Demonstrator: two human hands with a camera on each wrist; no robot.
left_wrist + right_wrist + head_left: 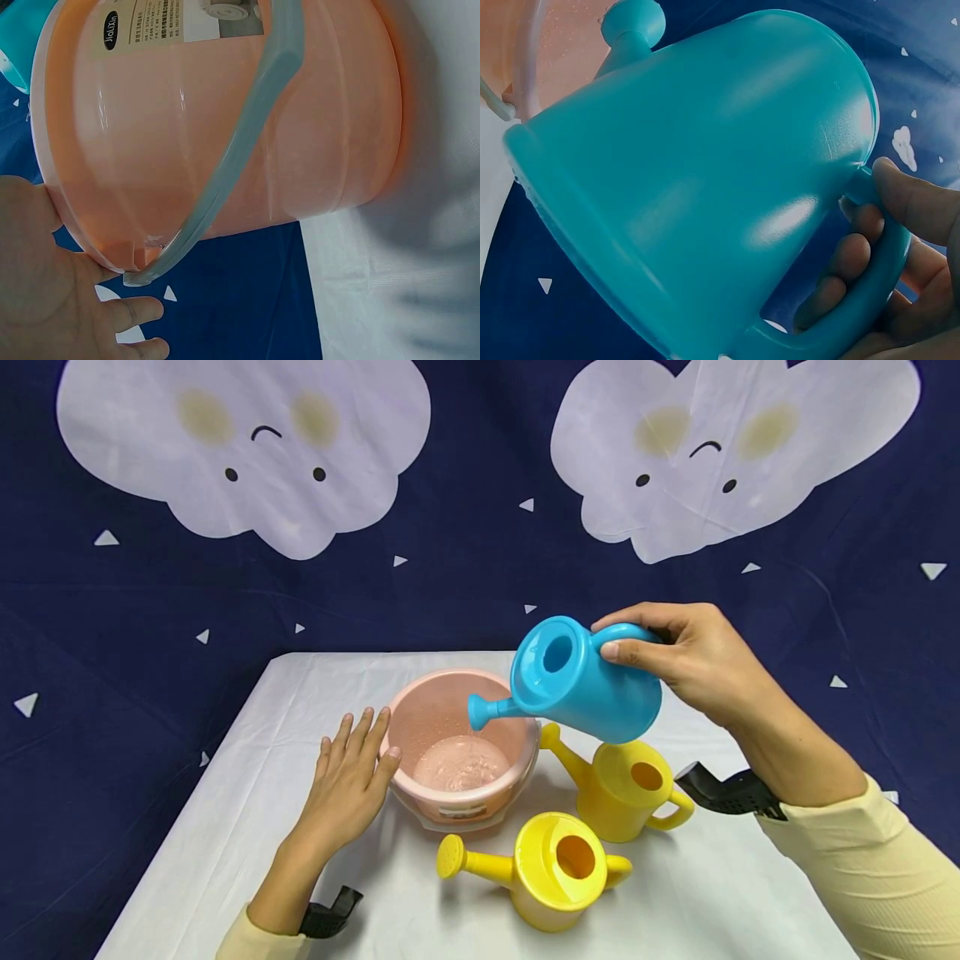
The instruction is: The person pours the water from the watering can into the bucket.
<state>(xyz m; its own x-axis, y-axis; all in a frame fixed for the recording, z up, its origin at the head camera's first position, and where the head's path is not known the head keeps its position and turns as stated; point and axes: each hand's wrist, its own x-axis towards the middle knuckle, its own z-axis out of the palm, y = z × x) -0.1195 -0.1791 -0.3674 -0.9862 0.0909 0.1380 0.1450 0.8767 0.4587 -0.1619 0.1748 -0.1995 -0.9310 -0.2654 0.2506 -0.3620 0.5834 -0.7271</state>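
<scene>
My right hand (693, 652) grips the handle of a blue watering can (600, 693), thumb on top and fingers curled round it. The can is tipped to the left, its spout head over the rim of a pink bucket (405, 789). Rippling water (461, 764) covers the bucket's bottom. Against the bucket's left rim rests my left hand (345, 785), fingers straight and spread. In the left wrist view the bucket's grey handle (236, 161) hangs down its side. The right wrist view shows the blue can's body (705, 172) close up, fingers wrapped round its handle.
Two yellow watering cans stand on the white-covered table (202, 860): one yellow can (622, 802) right of the bucket, another yellow can (551, 897) in front, both with spouts pointing left. Behind the table hangs a dark blue curtain (472, 585) with clouds.
</scene>
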